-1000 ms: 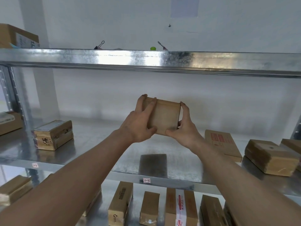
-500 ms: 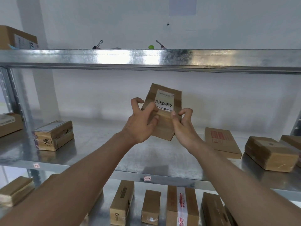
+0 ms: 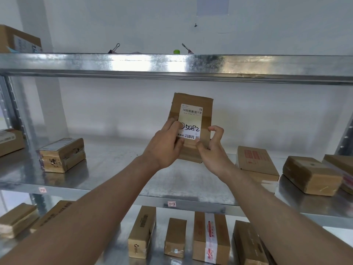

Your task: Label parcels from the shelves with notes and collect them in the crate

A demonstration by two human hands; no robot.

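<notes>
Both hands hold up a small flat brown cardboard parcel (image 3: pixel 191 127) in front of the silver metal shelf (image 3: pixel 114 173). The left hand (image 3: pixel 164 146) grips its left side, fingers over the white paper label (image 3: pixel 190 121) with black numbers. The right hand (image 3: pixel 212 148) pinches the bottom right corner with its thumb, the other fingers curled. This looks like the checking step: the parcel is off the shelf and its label faces up. Next it likely needs a note stuck on, then a trip to the crate, which is not in view.
</notes>
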